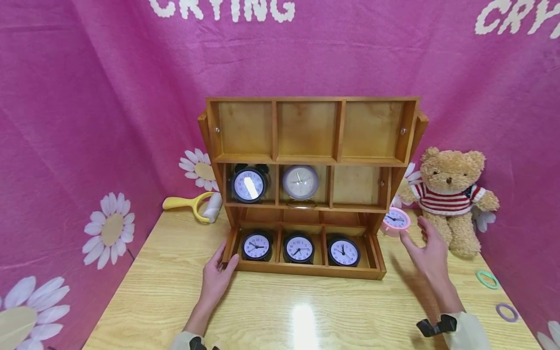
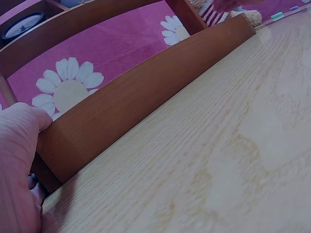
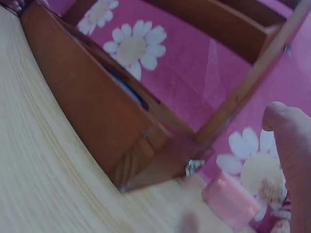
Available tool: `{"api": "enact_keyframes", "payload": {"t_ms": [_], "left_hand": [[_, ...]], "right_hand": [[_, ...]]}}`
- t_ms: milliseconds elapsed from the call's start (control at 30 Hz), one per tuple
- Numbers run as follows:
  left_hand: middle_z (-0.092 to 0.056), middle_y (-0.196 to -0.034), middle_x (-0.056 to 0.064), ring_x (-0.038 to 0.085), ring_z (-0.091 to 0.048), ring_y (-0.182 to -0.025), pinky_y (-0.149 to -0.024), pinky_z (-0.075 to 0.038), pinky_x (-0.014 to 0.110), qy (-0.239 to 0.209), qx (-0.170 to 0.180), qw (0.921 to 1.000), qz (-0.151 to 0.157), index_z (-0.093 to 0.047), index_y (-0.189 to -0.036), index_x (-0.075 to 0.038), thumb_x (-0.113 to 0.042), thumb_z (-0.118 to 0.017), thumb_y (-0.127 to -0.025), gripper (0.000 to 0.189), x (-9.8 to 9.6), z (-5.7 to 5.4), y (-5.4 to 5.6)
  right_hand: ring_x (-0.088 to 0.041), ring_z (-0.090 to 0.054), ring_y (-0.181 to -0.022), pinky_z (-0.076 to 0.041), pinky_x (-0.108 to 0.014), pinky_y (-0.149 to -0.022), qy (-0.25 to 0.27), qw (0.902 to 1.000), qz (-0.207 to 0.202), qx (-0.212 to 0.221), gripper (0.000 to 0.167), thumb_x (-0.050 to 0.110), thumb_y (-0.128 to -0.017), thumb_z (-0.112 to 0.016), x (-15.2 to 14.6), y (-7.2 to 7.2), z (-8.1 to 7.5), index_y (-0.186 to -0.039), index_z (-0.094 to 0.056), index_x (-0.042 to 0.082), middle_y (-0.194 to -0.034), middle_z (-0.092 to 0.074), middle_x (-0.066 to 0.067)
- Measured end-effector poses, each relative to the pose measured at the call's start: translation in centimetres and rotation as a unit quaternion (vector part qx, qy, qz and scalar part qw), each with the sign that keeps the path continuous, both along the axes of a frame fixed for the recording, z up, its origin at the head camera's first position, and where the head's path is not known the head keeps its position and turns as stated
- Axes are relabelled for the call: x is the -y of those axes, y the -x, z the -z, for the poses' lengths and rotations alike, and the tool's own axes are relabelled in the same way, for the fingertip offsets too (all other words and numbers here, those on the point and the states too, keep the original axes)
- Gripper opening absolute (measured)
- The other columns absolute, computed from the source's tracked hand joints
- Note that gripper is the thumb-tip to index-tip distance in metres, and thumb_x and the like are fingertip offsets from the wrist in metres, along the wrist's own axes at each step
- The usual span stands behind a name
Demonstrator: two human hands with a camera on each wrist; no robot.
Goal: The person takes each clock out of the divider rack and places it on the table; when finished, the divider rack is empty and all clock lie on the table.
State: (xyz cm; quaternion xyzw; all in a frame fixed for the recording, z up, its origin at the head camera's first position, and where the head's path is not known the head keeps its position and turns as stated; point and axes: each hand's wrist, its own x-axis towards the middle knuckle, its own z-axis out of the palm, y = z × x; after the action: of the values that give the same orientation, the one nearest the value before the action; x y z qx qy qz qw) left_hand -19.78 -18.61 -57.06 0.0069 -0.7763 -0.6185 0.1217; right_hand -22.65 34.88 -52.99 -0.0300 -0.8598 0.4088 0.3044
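A three-tier wooden display shelf [image 1: 306, 268] stands on the table. My left hand [image 1: 217, 278] holds the front left corner of its bottom tier, thumb on the front board [image 2: 141, 92] and the other fingers mostly hidden beside it. My right hand [image 1: 430, 257] is raised at the right with thumb and fingers apart, holding nothing. Close to its fingertips sits a pink alarm clock [image 1: 395, 220], behind the shelf's right end. Three black clocks fill the bottom tier, among them the middle one [image 1: 299, 248]. A black twin-bell clock [image 1: 249, 184] and a pale purple clock [image 1: 300, 183] occupy the middle tier.
A teddy bear [image 1: 448, 199] in a striped sweater sits against the cloth backdrop at right. Green [image 1: 487, 279] and purple rings [image 1: 507, 312] lie along the right edge. Behind the shelf's left side is a yellow-handled lint roller [image 1: 188, 203].
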Motion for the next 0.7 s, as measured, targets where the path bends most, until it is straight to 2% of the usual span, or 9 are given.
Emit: {"api": "enact_keyframes", "payload": {"t_ms": [67, 167, 233, 367, 467, 567, 700], "left_hand": [[-0.048, -0.157, 0.019, 0.031, -0.049, -0.141, -0.115, -0.039, 0.046, 0.003, 0.001, 1.0, -0.001, -0.046, -0.156, 0.0, -0.013, -0.073, -0.099, 0.064, -0.1, 0.0, 0.0], [-0.048, -0.157, 0.019, 0.032, -0.049, -0.14, -0.114, -0.041, 0.043, 0.01, 0.005, 0.9999, -0.003, -0.045, -0.156, 0.0, -0.012, -0.073, -0.099, 0.064, -0.1, 0.0, 0.0], [-0.048, -0.157, 0.018, 0.032, -0.05, -0.14, -0.114, -0.041, 0.043, 0.01, 0.005, 0.9999, -0.002, -0.046, -0.156, -0.001, -0.013, -0.073, -0.099, 0.064, -0.1, 0.0, 0.0], [-0.047, -0.158, 0.019, 0.032, -0.049, -0.14, -0.114, -0.04, 0.049, 0.014, 0.009, 0.9999, -0.002, -0.045, -0.157, -0.001, -0.014, -0.072, -0.1, 0.064, 0.0, -0.1, 0.0], [-0.047, -0.158, 0.018, 0.032, -0.049, -0.14, -0.115, -0.04, 0.05, 0.013, 0.009, 0.9999, -0.003, -0.045, -0.157, -0.001, -0.015, -0.072, -0.1, 0.064, 0.0, -0.1, 0.1], [-0.047, -0.158, 0.017, 0.031, -0.048, -0.141, -0.116, -0.038, 0.05, 0.01, 0.007, 0.9999, -0.002, -0.046, -0.156, -0.002, -0.017, -0.072, -0.1, 0.064, 0.0, -0.1, 0.2], [-0.047, -0.158, 0.019, 0.033, -0.047, -0.143, -0.116, -0.037, 0.05, 0.008, 0.009, 0.9999, -0.002, -0.046, -0.156, -0.001, -0.017, -0.072, -0.1, 0.064, 0.0, -0.1, 0.0]], "right_hand": [[-0.024, -0.062, -0.118, -0.039, -0.006, -0.096, 0.004, 0.9993, 0.004, -0.037, 0.06, 0.013, -0.087, -0.081, 0.5, -0.6, -0.5, -0.14, -0.059, -0.006, -0.131, -0.065, -0.03], [0.0, -0.059, -0.111, -0.042, -0.007, -0.096, 0.021, 0.996, -0.001, -0.087, 0.057, 0.004, -0.083, -0.081, 1.3, -1.3, -1.5, -0.136, -0.062, -0.007, -0.126, -0.068, -0.028], [0.009, -0.056, -0.109, -0.043, -0.008, -0.097, 0.035, 0.9928, -0.012, -0.114, 0.055, -0.002, -0.082, -0.081, 1.9, -1.7, -2.1, -0.134, -0.064, -0.007, -0.123, -0.069, -0.028], [0.005, -0.062, -0.108, -0.047, -0.01, -0.096, 0.041, 0.9815, -0.031, -0.184, 0.05, -0.007, -0.078, -0.08, 3.4, -2.1, -3.6, -0.127, -0.067, -0.01, -0.116, -0.07, -0.03], [0.002, -0.065, -0.106, -0.05, -0.012, -0.094, 0.039, 0.9694, -0.055, -0.236, 0.045, -0.011, -0.076, -0.076, 5.4, -2.7, -5.5, -0.121, -0.068, -0.016, -0.11, -0.069, -0.036], [0.002, -0.066, -0.105, -0.051, -0.013, -0.093, 0.045, 0.9599, -0.084, -0.264, 0.044, -0.015, -0.074, -0.073, 7.7, -3.6, -7.7, -0.117, -0.066, -0.021, -0.107, -0.067, -0.04], [0.002, -0.065, -0.111, -0.05, -0.015, -0.097, 0.045, 0.957, -0.123, -0.259, 0.049, -0.018, -0.071, -0.072, 10.1, -4.3, -9.4, -0.12, -0.065, -0.021, -0.111, -0.066, -0.04]]}}
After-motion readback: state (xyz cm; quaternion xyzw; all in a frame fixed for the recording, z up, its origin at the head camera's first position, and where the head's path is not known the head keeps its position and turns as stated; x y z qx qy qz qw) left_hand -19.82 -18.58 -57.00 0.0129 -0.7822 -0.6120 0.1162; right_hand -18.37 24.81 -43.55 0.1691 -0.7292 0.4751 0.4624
